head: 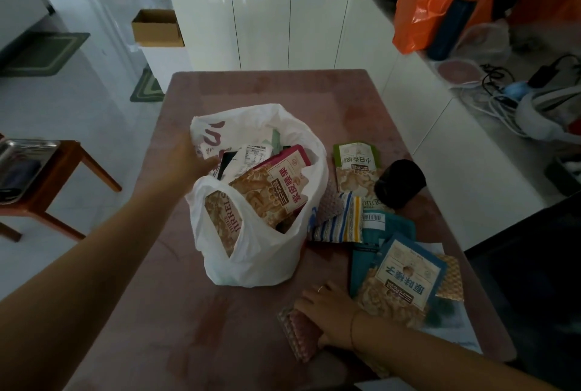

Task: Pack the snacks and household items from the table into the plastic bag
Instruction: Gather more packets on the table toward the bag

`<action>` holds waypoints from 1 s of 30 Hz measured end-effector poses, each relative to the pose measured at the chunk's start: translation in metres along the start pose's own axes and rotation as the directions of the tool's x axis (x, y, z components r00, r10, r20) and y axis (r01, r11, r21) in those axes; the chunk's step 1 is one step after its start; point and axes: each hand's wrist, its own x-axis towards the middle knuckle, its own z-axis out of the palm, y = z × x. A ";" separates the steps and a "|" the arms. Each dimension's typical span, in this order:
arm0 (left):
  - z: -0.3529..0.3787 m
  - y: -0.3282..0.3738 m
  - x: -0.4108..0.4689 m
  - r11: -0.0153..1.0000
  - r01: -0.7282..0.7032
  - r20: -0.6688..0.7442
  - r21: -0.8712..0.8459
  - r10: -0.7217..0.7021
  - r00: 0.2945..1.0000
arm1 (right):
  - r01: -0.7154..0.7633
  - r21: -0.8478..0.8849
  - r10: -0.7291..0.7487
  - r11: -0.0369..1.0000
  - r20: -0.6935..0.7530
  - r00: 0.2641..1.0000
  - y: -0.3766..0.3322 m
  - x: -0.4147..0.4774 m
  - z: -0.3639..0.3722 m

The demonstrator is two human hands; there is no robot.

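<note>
2 hands [188,158] [330,312] outstretched, bag [261,261], packet [300,332]

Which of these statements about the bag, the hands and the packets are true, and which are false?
1. The left hand holds the bag at its rim. True.
2. The bag is empty. False: packets already fill it, a red packet on top.
3. The right hand rests on a pink packet. True.
4. The green packet is inside the bag. False: it lies on the table beside the bag.

Both arms reach forward, left hand [188,159] curled, right hand [330,312] pressed flat.
</note>
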 end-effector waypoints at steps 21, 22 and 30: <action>0.011 -0.004 -0.003 0.990 0.064 -0.067 0.128 -0.056 0.996 | 0.298 0.793 -0.190 0.531 -0.232 0.954 0.012 -0.073 -0.175; 0.010 -0.003 -0.004 0.984 0.062 -0.097 0.168 -0.047 0.994 | 0.396 0.841 -0.126 0.369 -0.377 0.918 0.020 -0.077 -0.195; 0.005 -0.013 0.007 0.975 0.016 -0.199 0.223 0.029 0.980 | 0.163 0.386 0.168 0.908 -0.692 0.702 0.010 0.056 -0.250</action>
